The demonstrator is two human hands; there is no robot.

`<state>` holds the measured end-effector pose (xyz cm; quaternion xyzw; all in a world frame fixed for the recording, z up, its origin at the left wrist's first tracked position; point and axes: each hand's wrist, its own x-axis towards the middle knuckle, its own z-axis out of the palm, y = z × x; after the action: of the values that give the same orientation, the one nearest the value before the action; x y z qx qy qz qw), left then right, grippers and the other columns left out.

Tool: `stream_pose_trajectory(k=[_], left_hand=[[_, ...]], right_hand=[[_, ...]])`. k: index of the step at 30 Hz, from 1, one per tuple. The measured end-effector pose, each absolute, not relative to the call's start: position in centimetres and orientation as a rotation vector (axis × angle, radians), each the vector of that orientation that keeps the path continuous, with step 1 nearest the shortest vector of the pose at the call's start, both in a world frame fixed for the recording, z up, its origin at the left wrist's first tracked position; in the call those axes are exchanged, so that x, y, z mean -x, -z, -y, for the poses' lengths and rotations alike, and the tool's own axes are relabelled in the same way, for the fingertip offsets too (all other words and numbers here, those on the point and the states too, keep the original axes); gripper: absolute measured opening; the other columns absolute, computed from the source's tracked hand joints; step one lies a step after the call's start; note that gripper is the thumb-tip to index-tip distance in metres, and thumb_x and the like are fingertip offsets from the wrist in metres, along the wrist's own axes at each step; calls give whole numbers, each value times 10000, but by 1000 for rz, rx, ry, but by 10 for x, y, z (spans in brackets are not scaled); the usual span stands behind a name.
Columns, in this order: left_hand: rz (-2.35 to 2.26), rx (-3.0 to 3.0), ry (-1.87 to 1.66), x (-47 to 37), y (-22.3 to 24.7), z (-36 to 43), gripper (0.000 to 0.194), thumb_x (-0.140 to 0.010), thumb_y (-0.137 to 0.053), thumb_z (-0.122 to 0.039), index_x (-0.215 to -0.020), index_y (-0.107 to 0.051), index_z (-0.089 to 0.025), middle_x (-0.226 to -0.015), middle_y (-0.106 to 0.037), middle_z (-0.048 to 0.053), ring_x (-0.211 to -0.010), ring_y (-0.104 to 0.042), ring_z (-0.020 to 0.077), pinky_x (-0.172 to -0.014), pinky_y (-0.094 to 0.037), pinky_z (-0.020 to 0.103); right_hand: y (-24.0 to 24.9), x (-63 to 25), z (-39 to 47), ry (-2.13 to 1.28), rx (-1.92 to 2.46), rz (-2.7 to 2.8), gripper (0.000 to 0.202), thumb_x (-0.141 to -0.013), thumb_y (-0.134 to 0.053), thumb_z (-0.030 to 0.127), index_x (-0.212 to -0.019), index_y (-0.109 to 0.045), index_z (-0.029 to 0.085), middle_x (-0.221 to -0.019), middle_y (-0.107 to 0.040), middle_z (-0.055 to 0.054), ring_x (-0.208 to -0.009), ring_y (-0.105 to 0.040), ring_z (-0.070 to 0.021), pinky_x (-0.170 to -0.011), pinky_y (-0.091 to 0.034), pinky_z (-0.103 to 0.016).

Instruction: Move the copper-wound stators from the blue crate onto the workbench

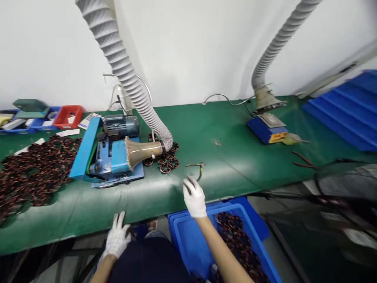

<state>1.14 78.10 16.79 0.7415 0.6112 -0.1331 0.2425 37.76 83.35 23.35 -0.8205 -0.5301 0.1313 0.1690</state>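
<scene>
- The left hand (116, 239), in a white glove, is at the table's near edge, fingers extended and a little apart, thumb out to the side. A dark shape by the thumb is blurred; whether it is held cannot be told.
- The right hand (194, 198), also gloved, is loosely open over the near part of the table, fingers slightly bent, with nothing visible in its grasp.
- The pliers (201, 166) lie on the green table (229, 173) just beyond the right fingertips, handles spread.
- Below the table edge, under the right forearm, is a blue bin (188, 245) with copper-wound rings (240, 239) along its right side.
- Left of the pliers are a few loose rings (165, 168), beside the blue machine (118, 155).
- A ribbed hose (126, 74) comes down to the machine's nozzle (144, 152).
- A wide ring pile (41, 169) covers the table left of the machine; behind it are 1 red tray (68, 117) and blue trays (48, 122).
- To the right, hose 2 (275, 43) ends above a blue box (266, 129). A red-handled tool (303, 159) lies nearer the edge.
- Blue crates (347, 108) are at far right.
</scene>
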Motion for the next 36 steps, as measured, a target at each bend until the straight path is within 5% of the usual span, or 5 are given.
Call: stream_pose_trajectory(k=[8,17,26,36], left_hand=[[-1690,-2054,358,-19,-167,-782,309,-760,-571,-228,-1019,-739,-230,-1533,-252,135,-1420,-70,471,-928,-464,427],[-1705,-2115,381,-19,-167,-780,311,-795,-536,-258,-1040,-725,-225,-1534,-264,95,-1422,-106,441,-984,-434,438],[-1721,-2160,383,-19,-169,-773,337,-803,-517,-241,-1076,-713,-214,-1523,-271,126,-1419,-116,442,-970,-433,424],[-1753,-2142,427,-28,-175,-775,334,-797,-536,-233,-1078,-714,-194,-1525,-300,132,-1421,-130,444,-992,-414,431]], right_hand=[[-196,-470,-658,-542,2978,664,379,-942,-529,395,-1272,-512,210,-1267,-569,-99,-1033,-611,-244,-851,-533,-460],[-171,-505,-663,-1140,3017,1023,473,-888,-632,317,-1323,-472,226,-1395,-466,-99,-1131,-557,-285,-912,-496,-516],[-172,-474,-663,-1024,3036,1363,495,-888,-614,386,-1332,-457,232,-1416,-434,-103,-1128,-548,-288,-908,-488,-513],[-188,-385,-647,-1180,2687,2013,449,-827,-693,301,-1255,-557,281,-1548,-282,-52,-1370,-257,-384,-1062,-248,-664]])
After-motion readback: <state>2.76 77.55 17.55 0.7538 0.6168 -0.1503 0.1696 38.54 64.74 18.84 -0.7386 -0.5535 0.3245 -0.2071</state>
